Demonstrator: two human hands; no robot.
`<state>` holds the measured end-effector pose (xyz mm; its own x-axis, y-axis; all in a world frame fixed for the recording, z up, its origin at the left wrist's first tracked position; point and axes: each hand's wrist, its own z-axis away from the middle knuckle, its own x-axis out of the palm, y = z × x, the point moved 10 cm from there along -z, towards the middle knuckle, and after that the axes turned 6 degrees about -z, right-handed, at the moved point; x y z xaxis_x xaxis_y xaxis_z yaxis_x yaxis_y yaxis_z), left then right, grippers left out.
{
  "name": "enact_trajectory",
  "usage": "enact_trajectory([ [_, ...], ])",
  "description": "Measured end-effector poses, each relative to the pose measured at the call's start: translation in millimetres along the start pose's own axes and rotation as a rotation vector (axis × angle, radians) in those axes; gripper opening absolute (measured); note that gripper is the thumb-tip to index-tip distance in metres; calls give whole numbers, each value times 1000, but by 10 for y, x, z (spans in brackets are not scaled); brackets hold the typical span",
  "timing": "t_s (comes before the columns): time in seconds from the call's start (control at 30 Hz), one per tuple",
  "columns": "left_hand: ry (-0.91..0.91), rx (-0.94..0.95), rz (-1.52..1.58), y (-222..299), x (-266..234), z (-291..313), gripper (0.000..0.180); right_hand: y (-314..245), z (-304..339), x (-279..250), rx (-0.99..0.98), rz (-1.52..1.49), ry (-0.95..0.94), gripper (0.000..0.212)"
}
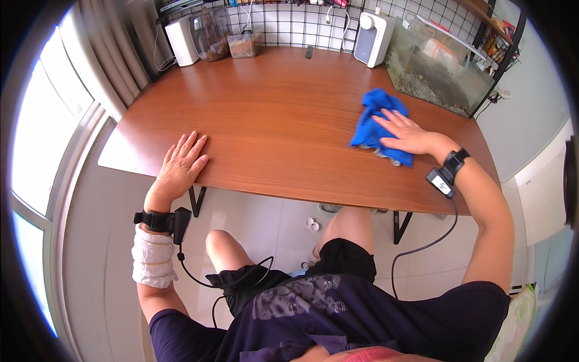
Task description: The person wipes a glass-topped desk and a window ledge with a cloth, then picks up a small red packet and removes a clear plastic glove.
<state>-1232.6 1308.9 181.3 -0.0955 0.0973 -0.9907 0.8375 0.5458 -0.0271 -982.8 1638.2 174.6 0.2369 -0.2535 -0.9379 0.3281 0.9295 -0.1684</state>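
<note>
Dark shirt (386, 311) nearest — blue cloth (369, 125) lies beneath right hand (415, 137).

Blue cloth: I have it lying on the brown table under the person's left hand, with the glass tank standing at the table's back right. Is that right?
Not quite: the head view shows the blue cloth under the right hand, not the left. The brown table and the glass tank at its back right are as you said.

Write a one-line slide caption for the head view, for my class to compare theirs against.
Right hand spread over a blue cloth, left hand resting flat on the brown tabletop.
</note>
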Motion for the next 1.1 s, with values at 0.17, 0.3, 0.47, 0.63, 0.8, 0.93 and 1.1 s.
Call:
enact_trajectory([
  [0.17,-28,-67,-29,-486,20,-72,54,792,265,-72,264,-44,38,70],
  [0.3,28,-50,-47,-571,-7,-73,55,886,93,-71,357,-63,43,70],
  [0.47,51,-1,-38,-458,-124,-70,55,608,-452,-207,387,-56,-2,73],
  [0.63,117,40,-85,-483,-195,-64,56,-164,-1252,-364,275,-44,-76,80],
  [0.8,162,74,-50,-469,-214,-66,59,-812,-2063,-478,166,-44,-23,81],
  [0.93,172,92,-28,-471,-213,-63,61,-1226,-2581,-525,147,-8,-4,80],
  [1.1,190,116,-16,-433,-232,-37,62,-1907,-2918,-503,70,-22,-15,80],
])
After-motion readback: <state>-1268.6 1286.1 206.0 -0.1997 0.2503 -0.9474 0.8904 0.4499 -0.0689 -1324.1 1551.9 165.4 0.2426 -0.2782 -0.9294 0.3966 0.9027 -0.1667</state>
